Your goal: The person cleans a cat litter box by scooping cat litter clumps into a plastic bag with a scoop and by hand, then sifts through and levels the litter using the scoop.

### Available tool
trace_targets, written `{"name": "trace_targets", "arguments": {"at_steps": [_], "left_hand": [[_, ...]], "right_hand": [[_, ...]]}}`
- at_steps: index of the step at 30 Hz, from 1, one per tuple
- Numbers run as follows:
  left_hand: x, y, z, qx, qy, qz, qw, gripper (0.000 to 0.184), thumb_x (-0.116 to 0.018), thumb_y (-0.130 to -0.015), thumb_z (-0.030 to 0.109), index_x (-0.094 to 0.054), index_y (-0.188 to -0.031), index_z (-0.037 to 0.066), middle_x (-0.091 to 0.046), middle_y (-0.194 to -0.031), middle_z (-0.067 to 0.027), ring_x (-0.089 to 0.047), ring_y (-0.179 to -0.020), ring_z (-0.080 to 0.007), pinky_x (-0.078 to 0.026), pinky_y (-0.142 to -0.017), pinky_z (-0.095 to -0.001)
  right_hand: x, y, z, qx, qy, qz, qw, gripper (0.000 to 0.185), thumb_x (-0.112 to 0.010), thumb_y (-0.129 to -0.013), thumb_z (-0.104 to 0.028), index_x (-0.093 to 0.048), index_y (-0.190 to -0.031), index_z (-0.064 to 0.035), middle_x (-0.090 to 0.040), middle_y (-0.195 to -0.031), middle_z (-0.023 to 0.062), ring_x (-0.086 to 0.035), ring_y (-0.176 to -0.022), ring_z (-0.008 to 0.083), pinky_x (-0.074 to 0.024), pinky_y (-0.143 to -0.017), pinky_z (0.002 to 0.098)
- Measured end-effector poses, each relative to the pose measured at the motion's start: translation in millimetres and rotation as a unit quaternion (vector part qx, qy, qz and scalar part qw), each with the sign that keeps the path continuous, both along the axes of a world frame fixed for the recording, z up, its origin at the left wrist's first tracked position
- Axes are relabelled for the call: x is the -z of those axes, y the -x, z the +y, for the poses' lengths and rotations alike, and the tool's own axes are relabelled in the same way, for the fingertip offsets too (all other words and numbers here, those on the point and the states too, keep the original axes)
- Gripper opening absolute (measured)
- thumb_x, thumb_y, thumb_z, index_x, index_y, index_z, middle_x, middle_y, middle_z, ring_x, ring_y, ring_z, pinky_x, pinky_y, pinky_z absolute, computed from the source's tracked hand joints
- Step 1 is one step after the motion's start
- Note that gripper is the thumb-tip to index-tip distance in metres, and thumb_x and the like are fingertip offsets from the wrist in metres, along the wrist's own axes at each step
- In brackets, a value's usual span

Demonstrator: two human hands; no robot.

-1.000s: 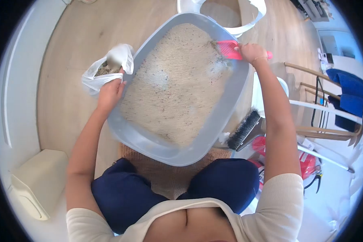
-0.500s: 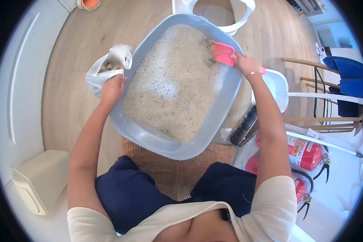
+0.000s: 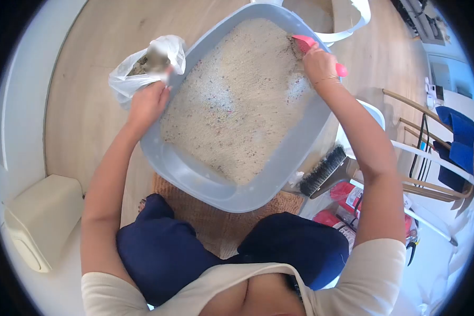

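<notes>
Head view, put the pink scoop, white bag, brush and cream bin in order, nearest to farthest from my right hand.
1. Pink scoop, in your right hand.
2. Brush, right of the tray.
3. White bag, left side.
4. Cream bin, lower left.

Tray [image 3: 279, 185], grey; scoop [image 3: 304, 42], pink; bag [image 3: 122, 79], white; litter [image 3: 237, 100], beige, speckled darker; brush bristles [image 3: 324, 169], black.
</notes>
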State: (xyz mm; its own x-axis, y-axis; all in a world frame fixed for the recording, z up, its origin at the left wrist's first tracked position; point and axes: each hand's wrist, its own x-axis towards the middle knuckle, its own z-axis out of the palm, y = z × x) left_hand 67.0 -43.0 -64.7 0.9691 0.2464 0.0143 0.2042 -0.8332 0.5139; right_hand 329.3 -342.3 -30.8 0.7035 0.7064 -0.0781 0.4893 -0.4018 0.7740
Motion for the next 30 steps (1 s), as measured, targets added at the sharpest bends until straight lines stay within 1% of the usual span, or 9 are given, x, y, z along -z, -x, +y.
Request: {"name": "trace_targets", "arguments": {"at_steps": [5, 10, 11, 12, 21, 22, 23, 24, 30], "left_hand": [[7.9, -1.6, 4.6, 0.008, 0.004, -0.002, 1.0, 0.025, -0.056, -0.086, 0.02, -0.05, -0.071, 0.001, -0.057, -0.068, -0.0196, -0.055, -0.063, -0.039, -0.041, -0.056, -0.0457], [6.9, -2.6, 4.2, 0.009, 0.021, 0.002, 1.0, 0.028, -0.058, -0.085, 0.019, -0.049, -0.066, 0.0, -0.055, -0.066, -0.0195, -0.054, -0.06, -0.0376, -0.041, -0.055, -0.0437], [13.5, -0.3, 7.3, 0.016, 0.003, 0.025, 1.0, 0.015, -0.056, -0.085, 0.018, -0.054, -0.084, 0.003, -0.057, -0.068, -0.0189, -0.056, -0.061, -0.0366, -0.042, -0.056, -0.0438], [10.5, -0.6, 8.6, 0.024, -0.016, 0.047, 0.998, 0.021, -0.054, -0.086, 0.017, -0.06, -0.103, 0.006, -0.059, -0.069, -0.0184, -0.057, -0.062, -0.0356, -0.044, -0.057, -0.0439], [2.5, -0.1, 4.2, 0.031, -0.006, -0.005, 0.999, 0.029, -0.054, -0.085, 0.016, -0.055, -0.113, 0.008, -0.06, -0.072, -0.019, -0.058, -0.064, -0.0361, -0.044, -0.058, -0.0446], [2.8, 0.0, 4.6, 0.03, -0.009, -0.008, 0.999, 0.029, -0.054, -0.085, 0.016, -0.055, -0.113, 0.008, -0.06, -0.072, -0.019, -0.058, -0.064, -0.0361, -0.044, -0.058, -0.0446], [2.9, -0.2, 3.9, 0.026, 0.002, -0.007, 1.0, 0.017, -0.055, -0.085, 0.018, -0.053, -0.095, 0.004, -0.058, -0.07, -0.0195, -0.057, -0.064, -0.0371, -0.043, -0.057, -0.0454], [4.8, -0.4, 4.0, 0.023, 0.013, -0.008, 1.0, 0.022, -0.056, -0.086, 0.019, -0.052, -0.076, 0.0, -0.057, -0.069, -0.02, -0.056, -0.064, -0.0381, -0.041, -0.057, -0.0461], [4.8, -0.6, 2.2, 0.002, -0.002, 0.001, 1.0, 0.021, -0.053, -0.087, 0.022, -0.053, -0.085, 0.001, -0.06, -0.077, -0.0208, -0.058, -0.071, -0.0399, -0.044, -0.06, -0.0468]], "right_hand": [[-11.4, -16.8, -12.6, -0.051, 0.018, 0.029, 0.998, 0.031, -0.051, -0.079, -0.012, -0.058, -0.105, 0.0028, -0.064, -0.068, 0.0052, -0.064, -0.058, 0.0159, -0.0495, -0.044, 0.0326], [-24.8, -54.7, -14.8, -0.006, 0.007, 0.165, 0.986, 0.011, -0.05, -0.08, -0.01, -0.054, -0.082, -0.0002, -0.065, -0.069, 0.0136, -0.067, -0.063, 0.0258, -0.0523, -0.049, 0.0373], [-24.4, -59.5, -15.1, -0.007, 0.006, 0.166, 0.986, 0.011, -0.05, -0.08, -0.01, -0.054, -0.082, -0.0002, -0.065, -0.069, 0.0136, -0.067, -0.063, 0.0258, -0.0523, -0.049, 0.0373], [-24.5, -63.2, -14.4, 0.022, 0.015, 0.182, 0.983, 0.015, -0.047, -0.082, -0.013, -0.055, -0.085, -0.0004, -0.066, -0.071, 0.0141, -0.066, -0.066, 0.0281, -0.0526, -0.052, 0.0382], [-35.4, -56.1, -31.6, 0.226, -0.107, 0.267, 0.931, 0.037, -0.032, -0.093, -0.036, -0.055, -0.108, -0.0109, -0.063, -0.1, 0.016, -0.06, -0.093, 0.0337, -0.0463, -0.082, 0.0441], [-35.7, -54.1, -34.3, 0.243, -0.126, 0.278, 0.921, 0.04, -0.032, -0.092, -0.039, -0.054, -0.112, -0.0119, -0.061, -0.104, 0.0178, -0.058, -0.097, 0.0339, -0.0448, -0.084, 0.0449], [-35.5, -49.9, -37.7, 0.243, -0.129, 0.276, 0.921, 0.04, -0.032, -0.092, -0.039, -0.054, -0.112, -0.0119, -0.061, -0.104, 0.0178, -0.058, -0.097, 0.0339, -0.0448, -0.084, 0.0449], [-34.7, -46.5, -41.7, 0.261, -0.138, 0.287, 0.912, 0.042, -0.03, -0.093, -0.038, -0.054, -0.112, -0.0098, -0.061, -0.106, 0.0165, -0.059, -0.098, 0.0342, -0.0455, -0.084, 0.0453], [-13.3, -15.1, -49.9, 0.314, -0.228, 0.289, 0.875, 0.047, -0.03, -0.092, -0.042, -0.05, -0.118, -0.0082, -0.06, -0.107, 0.0187, -0.058, -0.1, 0.0349, -0.0448, -0.085, 0.0468]]}}
